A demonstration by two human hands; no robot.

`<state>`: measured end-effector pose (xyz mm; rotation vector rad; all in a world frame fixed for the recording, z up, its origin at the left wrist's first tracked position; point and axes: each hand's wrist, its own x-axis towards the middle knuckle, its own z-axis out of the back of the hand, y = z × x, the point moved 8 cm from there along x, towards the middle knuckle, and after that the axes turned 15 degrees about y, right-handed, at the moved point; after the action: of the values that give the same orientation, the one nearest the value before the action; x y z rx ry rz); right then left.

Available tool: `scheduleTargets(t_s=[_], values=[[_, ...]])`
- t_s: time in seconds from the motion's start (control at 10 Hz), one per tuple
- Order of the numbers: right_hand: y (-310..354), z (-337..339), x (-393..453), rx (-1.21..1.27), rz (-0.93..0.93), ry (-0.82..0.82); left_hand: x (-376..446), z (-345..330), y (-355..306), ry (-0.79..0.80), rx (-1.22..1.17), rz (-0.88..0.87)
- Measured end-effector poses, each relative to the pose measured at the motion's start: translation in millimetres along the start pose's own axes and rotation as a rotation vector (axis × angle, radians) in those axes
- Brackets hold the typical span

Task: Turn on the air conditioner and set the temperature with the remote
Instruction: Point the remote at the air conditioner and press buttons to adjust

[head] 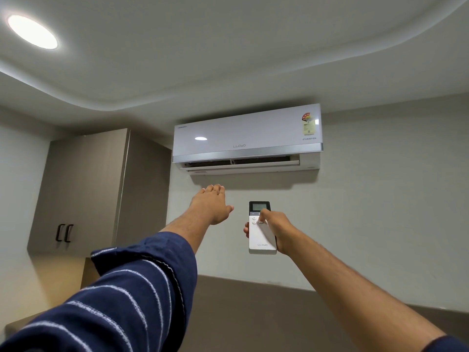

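A white wall-mounted air conditioner (247,139) hangs high on the wall, its lower flap swung open. My right hand (275,228) holds a white remote (261,238) upright below the unit, thumb resting on the buttons under its small dark display. My left hand (212,204) is raised flat, palm forward and fingers together, just beneath the left part of the vent. A dark blue striped sleeve covers my left forearm.
A tall brown cabinet (83,194) with two dark handles stands left of the unit. A round ceiling light (32,31) glows at the top left. A darker panel (253,313) covers the lower wall.
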<state>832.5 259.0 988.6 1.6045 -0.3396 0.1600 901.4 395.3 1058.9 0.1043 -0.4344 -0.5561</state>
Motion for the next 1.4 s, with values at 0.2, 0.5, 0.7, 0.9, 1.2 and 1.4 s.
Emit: scheduleTargets(t_s=[0.2, 0.5, 0.7, 0.9, 1.2, 1.4], values=[[0.6, -2.9, -1.5, 0.042, 0.004, 0.025, 1.3, 0.7, 1.1, -0.004, -0.003, 0.007], [1.7, -2.0, -1.6, 0.063, 0.016, 0.044, 2.7, 2.0, -1.5, -0.01, 0.0, 0.007], [2.3, 0.7, 2.0, 0.029, 0.027, 0.032, 4.0, 0.9, -2.3, -0.014, 0.003, 0.004], [2.1, 4.8, 4.2, 0.044, 0.04, -0.002, 5.3, -0.5, -2.1, -0.013, 0.0, 0.008], [-0.2, 5.1, 5.5, 0.057, 0.051, 0.009, 8.6, -8.2, -1.6, 0.003, 0.009, 0.013], [-1.2, 2.6, 5.4, 0.037, 0.04, 0.026, 9.4, -9.2, -1.6, 0.011, 0.02, 0.011]])
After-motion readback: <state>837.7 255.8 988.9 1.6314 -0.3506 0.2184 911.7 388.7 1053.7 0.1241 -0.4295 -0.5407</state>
